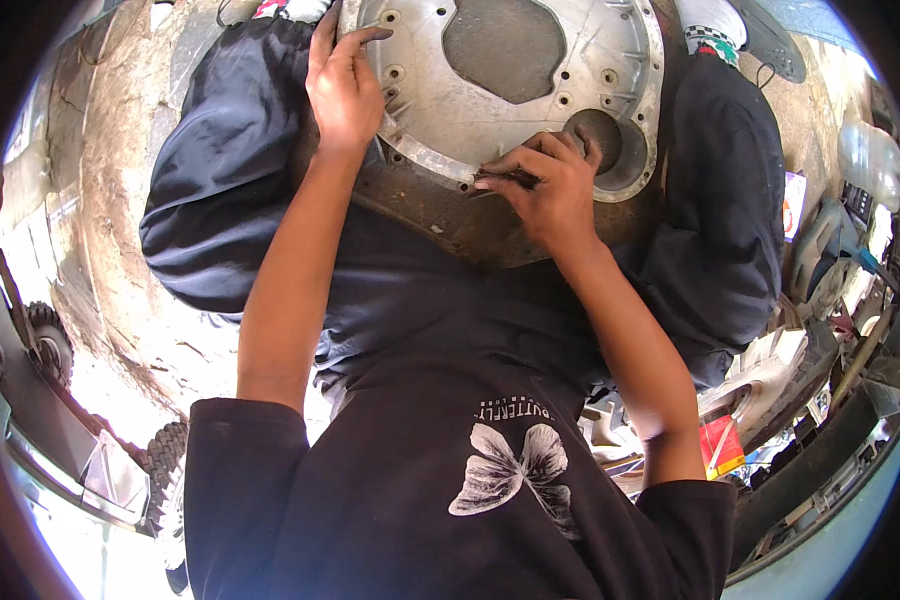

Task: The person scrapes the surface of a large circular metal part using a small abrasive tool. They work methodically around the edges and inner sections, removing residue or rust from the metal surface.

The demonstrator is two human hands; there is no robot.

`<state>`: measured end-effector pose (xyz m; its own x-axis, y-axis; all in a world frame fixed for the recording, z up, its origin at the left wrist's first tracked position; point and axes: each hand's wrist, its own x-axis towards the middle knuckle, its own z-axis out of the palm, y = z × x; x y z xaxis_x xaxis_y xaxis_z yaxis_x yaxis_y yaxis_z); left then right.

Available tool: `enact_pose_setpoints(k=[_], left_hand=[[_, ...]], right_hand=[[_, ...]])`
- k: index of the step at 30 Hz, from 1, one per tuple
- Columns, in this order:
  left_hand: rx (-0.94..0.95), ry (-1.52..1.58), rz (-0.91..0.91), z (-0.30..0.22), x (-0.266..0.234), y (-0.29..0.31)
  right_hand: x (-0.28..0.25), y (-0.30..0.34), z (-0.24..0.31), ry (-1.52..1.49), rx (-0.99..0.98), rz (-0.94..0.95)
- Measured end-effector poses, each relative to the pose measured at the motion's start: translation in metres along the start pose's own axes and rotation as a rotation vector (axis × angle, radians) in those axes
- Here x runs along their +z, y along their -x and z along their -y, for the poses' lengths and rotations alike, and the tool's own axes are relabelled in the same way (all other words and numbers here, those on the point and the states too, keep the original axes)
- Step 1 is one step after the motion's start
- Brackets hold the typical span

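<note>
1. The left hand (345,95) rests on the rim with its fingers spread. The right hand (550,185) curls at the lower rim; I can't tell if it pinches something small.
2. The big silver-grey metal casing with holes (425,100) sits between the dark blue trouser legs (730,180).
3. Best hold it steady and work gently.
4. The casing's top is cut off.
</note>
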<state>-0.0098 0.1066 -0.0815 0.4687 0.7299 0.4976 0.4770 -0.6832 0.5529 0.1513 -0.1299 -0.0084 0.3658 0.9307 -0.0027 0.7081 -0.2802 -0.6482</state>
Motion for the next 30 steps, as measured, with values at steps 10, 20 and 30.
enact_pose_setpoints(k=[10,20,30], left_hand=[[-0.142,0.129,0.053,-0.018,-0.008,-0.005],[-0.137,0.113,0.030,-0.018,-0.013,-0.002],[-0.177,0.127,0.020,-0.023,-0.011,-0.002]], right_hand=[[0.001,-0.010,0.001,0.014,-0.044,0.099],[0.014,-0.013,0.022,0.061,-0.024,0.112],[0.030,-0.021,0.042,0.075,0.027,0.083]])
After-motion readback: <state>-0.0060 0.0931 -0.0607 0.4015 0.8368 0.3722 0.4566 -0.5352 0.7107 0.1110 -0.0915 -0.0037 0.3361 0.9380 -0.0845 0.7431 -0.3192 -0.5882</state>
